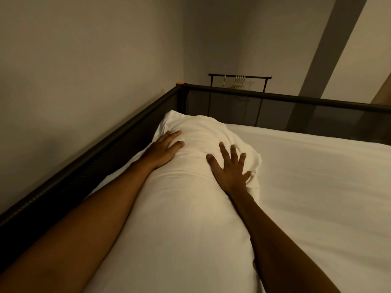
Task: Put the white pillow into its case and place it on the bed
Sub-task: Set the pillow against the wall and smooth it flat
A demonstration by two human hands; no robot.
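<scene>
The white pillow [186, 199], inside its white case, lies lengthwise on the bed [306, 176] along the left rail. My left hand [164, 148] rests flat on the pillow's far left side, fingers apart. On its far right side my right hand [229, 168] presses down with spread fingers. Loose case fabric bunches at the pillow's far right corner, beside my right hand. Neither hand grips anything.
A black metal rail with mesh [275, 102] runs along the left side and far end of the bed. The wall stands close on the left. A clothes rack with hangers [239, 80] is beyond the far rail. White sheet spreads to the right.
</scene>
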